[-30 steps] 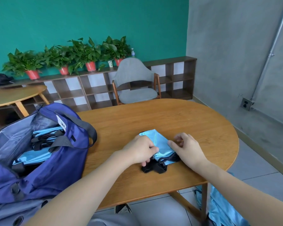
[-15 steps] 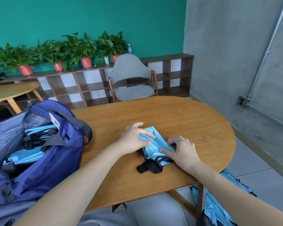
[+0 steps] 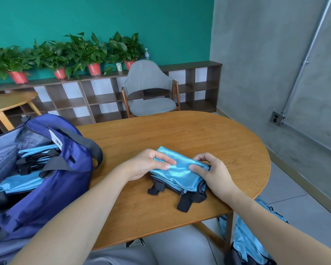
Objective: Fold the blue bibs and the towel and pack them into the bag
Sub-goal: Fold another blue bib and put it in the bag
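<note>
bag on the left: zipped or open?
Open. The blue bag gapes at the top: its grey lining shows, and folded blue bibs with black straps lie inside.

Folded blue bib (image 3: 180, 174) on table, open bag (image 3: 46, 180) left

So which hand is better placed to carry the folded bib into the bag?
Probably the left hand. It already grips the folded bib on the side nearer the open bag, which stands at the table's left. The right hand holds the far end and would have to cross over.
</note>
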`<state>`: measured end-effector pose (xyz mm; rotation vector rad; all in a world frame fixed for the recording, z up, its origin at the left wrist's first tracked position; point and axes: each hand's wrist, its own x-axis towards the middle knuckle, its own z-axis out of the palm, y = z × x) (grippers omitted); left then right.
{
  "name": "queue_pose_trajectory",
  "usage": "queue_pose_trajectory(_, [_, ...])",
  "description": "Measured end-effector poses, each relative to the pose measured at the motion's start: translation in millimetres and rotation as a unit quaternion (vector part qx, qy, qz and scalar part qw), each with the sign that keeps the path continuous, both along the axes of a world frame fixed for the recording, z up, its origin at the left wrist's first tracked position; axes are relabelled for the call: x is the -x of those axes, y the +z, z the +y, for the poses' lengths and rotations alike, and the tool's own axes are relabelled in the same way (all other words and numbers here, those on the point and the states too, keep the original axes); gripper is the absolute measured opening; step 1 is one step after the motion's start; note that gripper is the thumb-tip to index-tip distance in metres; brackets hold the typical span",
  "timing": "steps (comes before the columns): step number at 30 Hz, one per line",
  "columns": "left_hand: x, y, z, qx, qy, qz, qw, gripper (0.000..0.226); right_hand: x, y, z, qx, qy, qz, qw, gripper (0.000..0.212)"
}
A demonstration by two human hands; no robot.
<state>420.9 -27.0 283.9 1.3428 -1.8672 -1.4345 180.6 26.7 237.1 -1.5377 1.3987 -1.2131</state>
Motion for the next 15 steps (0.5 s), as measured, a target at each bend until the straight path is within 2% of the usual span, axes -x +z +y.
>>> queue_pose_trajectory(4, [1.0, -6.5, 19.7, 0.069, 0.036, 0.011, 0.997, 0.029, 0.4, 2.8, 5.3, -0.006, -0.018, -0.008, 1.0, 0.043])
queue_pose_trajectory(6, [-0.3, -9.3, 31.3, 0.095, 0.039, 0.02, 0.995, 0.034, -0.4, 3.0, 8.7, -0.023, -0.018, -0.028, 0.999, 0.048])
queue_pose_trajectory(8, [-4.2, -10.8, 41.9, 0.127, 0.047, 0.019, 0.991, 0.037, -3.2, 3.6, 12.8, -0.036, -0.023, -0.052, 0.998, 0.045])
queue_pose_trajectory(12, [-17.9, -6.1, 59.5, 0.196, 0.082, 0.014, 0.977, 0.037, -21.1, 9.6, 29.4, -0.039, 0.005, -0.168, 0.985, 0.041])
queue_pose_trajectory(15, [-33.5, 3.7, 69.9, 0.23, 0.105, 0.011, 0.968, 0.035, -39.3, 12.9, 39.6, 0.003, 0.033, -0.163, 0.986, 0.034])
